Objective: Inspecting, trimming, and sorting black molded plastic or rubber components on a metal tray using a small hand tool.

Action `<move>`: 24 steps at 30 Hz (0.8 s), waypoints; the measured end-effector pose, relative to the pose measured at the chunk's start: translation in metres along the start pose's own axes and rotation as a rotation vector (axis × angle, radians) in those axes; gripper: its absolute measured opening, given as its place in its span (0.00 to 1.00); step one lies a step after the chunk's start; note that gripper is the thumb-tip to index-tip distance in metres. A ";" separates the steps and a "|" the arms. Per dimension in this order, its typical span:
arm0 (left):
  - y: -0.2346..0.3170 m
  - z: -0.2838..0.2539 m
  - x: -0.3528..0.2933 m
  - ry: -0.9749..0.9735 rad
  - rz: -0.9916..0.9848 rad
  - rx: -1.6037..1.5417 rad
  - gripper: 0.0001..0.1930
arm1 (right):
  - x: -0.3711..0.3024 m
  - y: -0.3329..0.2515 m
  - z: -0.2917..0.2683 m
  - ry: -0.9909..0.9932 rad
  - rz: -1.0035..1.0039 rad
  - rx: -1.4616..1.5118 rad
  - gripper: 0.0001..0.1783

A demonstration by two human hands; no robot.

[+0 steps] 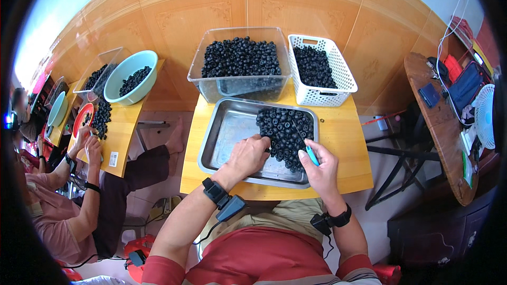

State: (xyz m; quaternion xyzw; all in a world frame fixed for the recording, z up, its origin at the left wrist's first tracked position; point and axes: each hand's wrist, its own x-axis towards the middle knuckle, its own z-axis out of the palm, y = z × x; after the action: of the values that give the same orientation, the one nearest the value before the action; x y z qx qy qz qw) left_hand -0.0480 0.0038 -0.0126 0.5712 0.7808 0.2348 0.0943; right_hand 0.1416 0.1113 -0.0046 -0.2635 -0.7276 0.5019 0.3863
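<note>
A shallow metal tray (229,126) lies before me. Its right half holds a heap of small round black parts (285,129), many with a hole through the middle. My left hand (248,154) is over the middle of the tray, fingers pinched at the heap's left edge on what looks like one black part. In my right hand (323,171), at the tray's right side, is a thin pick-like tool with a teal handle (312,155). Its slender dark shaft points away from me over the heap.
Behind the tray stand a clear plastic bin (211,92) and a white perforated basket (346,82), both holding black parts. On the left, another person (68,195) works at a table with a pale green basin (113,95). A brown folding table (422,111) stands to the right.
</note>
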 end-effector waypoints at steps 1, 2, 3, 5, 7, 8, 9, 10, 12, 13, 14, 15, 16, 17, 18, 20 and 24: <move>0.001 -0.001 -0.001 -0.001 -0.001 0.002 0.10 | -0.001 0.000 0.000 0.000 0.001 0.002 0.19; 0.002 -0.001 -0.002 -0.009 -0.004 -0.001 0.12 | -0.002 0.001 0.000 -0.005 -0.007 -0.010 0.19; 0.003 -0.001 -0.002 -0.017 -0.006 -0.003 0.14 | -0.003 0.002 0.000 -0.010 -0.016 -0.022 0.19; -0.003 0.002 -0.005 0.011 0.030 -0.096 0.15 | -0.005 0.004 0.000 -0.013 -0.023 -0.028 0.19; -0.005 0.002 -0.009 0.038 0.065 -0.189 0.15 | -0.006 0.005 0.000 -0.016 -0.030 -0.034 0.19; -0.005 0.001 -0.011 0.022 0.005 -0.338 0.15 | -0.007 0.005 0.000 -0.016 -0.019 -0.035 0.19; -0.004 -0.002 -0.013 0.006 -0.056 -0.487 0.15 | -0.008 0.005 -0.001 -0.014 -0.009 -0.037 0.19; -0.004 -0.004 -0.014 0.004 -0.056 -0.487 0.15 | -0.008 0.005 -0.001 -0.013 -0.008 -0.036 0.19; -0.004 -0.007 -0.016 -0.086 -0.221 -0.807 0.10 | -0.010 0.005 -0.002 -0.018 -0.016 -0.055 0.18; -0.007 -0.006 -0.017 -0.086 -0.222 -0.806 0.10 | -0.010 0.002 -0.002 -0.019 -0.016 -0.054 0.18; -0.010 -0.003 -0.019 -0.078 -0.208 -0.946 0.09 | -0.012 -0.003 -0.001 -0.031 -0.023 -0.070 0.18; -0.011 -0.003 -0.019 -0.070 -0.191 -1.085 0.08 | -0.012 -0.006 -0.001 -0.042 -0.031 -0.086 0.18; -0.011 -0.004 -0.021 -0.070 -0.191 -1.084 0.08 | -0.012 -0.008 -0.001 -0.042 -0.032 -0.085 0.18; -0.009 -0.006 -0.023 -0.058 -0.222 -1.233 0.08 | -0.012 -0.008 -0.001 -0.058 -0.033 -0.100 0.18; -0.008 -0.008 -0.024 -0.046 -0.251 -1.383 0.09 | -0.012 -0.009 -0.001 -0.073 -0.035 -0.115 0.18; -0.006 -0.009 -0.027 -0.023 -0.290 -1.469 0.09 | -0.013 -0.012 -0.002 -0.086 -0.039 -0.115 0.18; -0.004 -0.011 -0.035 0.004 -0.314 -1.751 0.09 | -0.014 -0.010 0.001 -0.116 -0.077 -0.128 0.17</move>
State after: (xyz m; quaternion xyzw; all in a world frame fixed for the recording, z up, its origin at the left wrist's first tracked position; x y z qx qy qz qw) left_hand -0.0440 -0.0330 -0.0094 0.1801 0.3906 0.7331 0.5269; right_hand 0.1490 0.0962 0.0005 -0.2301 -0.7890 0.4534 0.3449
